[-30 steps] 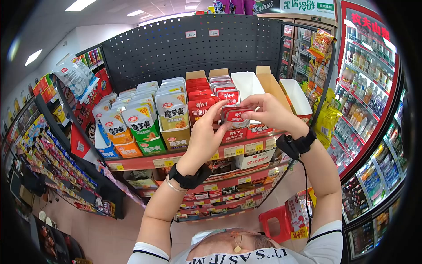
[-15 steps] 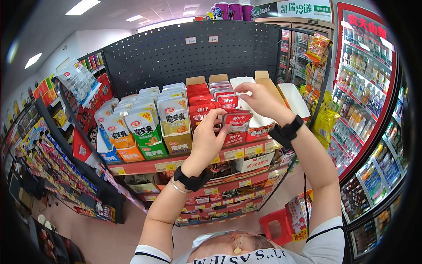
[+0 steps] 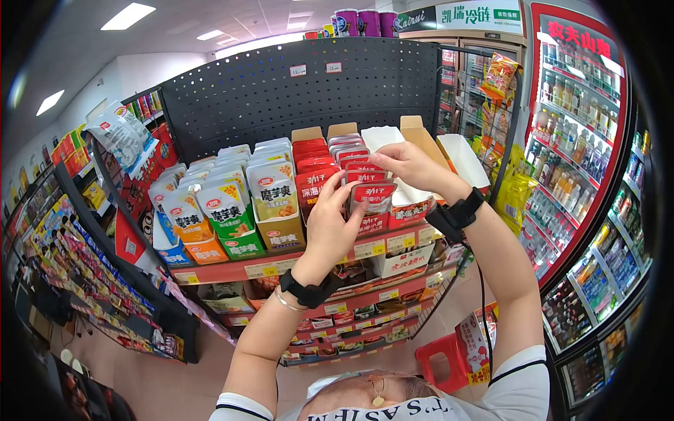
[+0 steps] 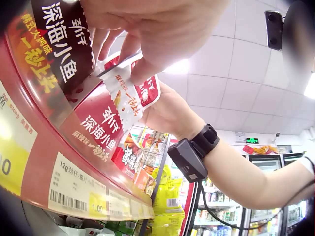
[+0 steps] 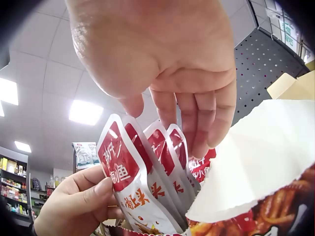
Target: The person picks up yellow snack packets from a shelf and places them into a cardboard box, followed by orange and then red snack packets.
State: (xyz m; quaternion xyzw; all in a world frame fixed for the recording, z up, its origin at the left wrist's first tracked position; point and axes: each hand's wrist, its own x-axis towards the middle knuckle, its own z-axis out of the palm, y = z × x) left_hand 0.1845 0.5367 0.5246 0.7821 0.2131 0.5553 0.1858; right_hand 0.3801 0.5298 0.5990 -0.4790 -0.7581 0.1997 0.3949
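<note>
Head view: left hand (image 3: 330,226) pinches front packet (image 3: 376,196); right hand (image 3: 409,167) above rear packets (image 5: 160,146), grip indeterminable.

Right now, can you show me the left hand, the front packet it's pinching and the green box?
Left hand (image 3: 333,226), head view: its back.
Front packet (image 5: 130,173), right wrist view: its printed front.
Green box (image 3: 243,243), head view: its front panel.

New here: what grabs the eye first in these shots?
Probably the red-and-white pouch near the middle of the head view, pinched by the left grip, with the right grip at the tops of similar pouches behind it. Next, likely the red-framed drinks fridge at the right, and the big black perforated panel across the upper middle.
</note>
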